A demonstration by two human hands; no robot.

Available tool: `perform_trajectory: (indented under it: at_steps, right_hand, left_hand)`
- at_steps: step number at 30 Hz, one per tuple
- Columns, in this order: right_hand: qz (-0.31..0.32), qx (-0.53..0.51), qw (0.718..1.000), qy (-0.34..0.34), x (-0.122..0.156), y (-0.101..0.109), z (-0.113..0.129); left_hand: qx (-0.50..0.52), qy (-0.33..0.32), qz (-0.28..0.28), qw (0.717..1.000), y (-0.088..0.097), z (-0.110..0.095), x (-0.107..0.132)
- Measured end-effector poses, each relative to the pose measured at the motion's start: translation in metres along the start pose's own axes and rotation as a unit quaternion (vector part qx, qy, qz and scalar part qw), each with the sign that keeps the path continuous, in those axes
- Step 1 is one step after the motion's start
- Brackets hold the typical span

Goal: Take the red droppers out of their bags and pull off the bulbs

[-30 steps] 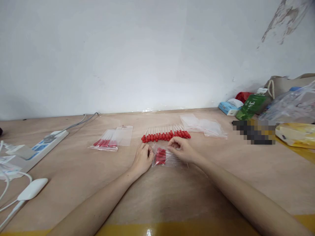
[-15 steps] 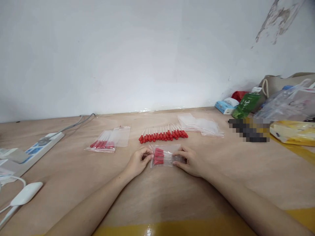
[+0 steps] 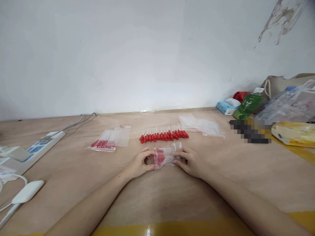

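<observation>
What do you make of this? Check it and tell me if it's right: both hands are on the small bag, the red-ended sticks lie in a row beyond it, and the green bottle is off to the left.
The bottle's side is wrong: the head view shows the green bottle off to the right. The left hand and right hand are on the small bag, with the red-ended sticks beyond it.

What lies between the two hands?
In the head view, a clear bag with red-ended pieces inside lies between the left hand and right hand.
</observation>
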State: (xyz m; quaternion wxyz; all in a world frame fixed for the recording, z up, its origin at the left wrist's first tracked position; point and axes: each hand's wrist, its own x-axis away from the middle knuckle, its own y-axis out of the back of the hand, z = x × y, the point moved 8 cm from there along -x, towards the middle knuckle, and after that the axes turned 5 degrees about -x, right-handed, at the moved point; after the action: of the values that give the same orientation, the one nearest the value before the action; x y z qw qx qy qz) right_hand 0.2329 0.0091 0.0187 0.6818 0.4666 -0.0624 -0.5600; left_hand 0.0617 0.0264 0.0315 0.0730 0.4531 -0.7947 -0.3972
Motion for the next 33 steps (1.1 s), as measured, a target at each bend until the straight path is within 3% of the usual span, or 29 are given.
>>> perform_trajectory:
  at_steps: [6,10,16,22,33]
  right_hand:
    - [0.005,0.001,1.000,0.004,0.000,0.000,0.000]
    - [0.005,0.005,1.000,-0.001,-0.001,0.002,0.000]
    - [0.035,-0.006,0.999,-0.019,-0.002,-0.001,-0.001]
    - [0.051,-0.032,0.998,-0.036,-0.004,-0.002,-0.003]
    - [0.054,-0.019,0.998,-0.031,-0.003,-0.001,0.001]
  left_hand:
    - [-0.119,-0.041,-0.002,0.992,0.002,-0.012,0.004]
    - [-0.101,-0.065,-0.019,0.993,0.003,-0.019,0.005]
    - [-0.080,-0.006,-0.004,0.997,-0.001,-0.009,0.001]
    - [-0.103,-0.071,-0.003,0.992,-0.002,-0.022,0.001]
    - [-0.164,-0.068,0.045,0.983,-0.006,-0.029,-0.003]
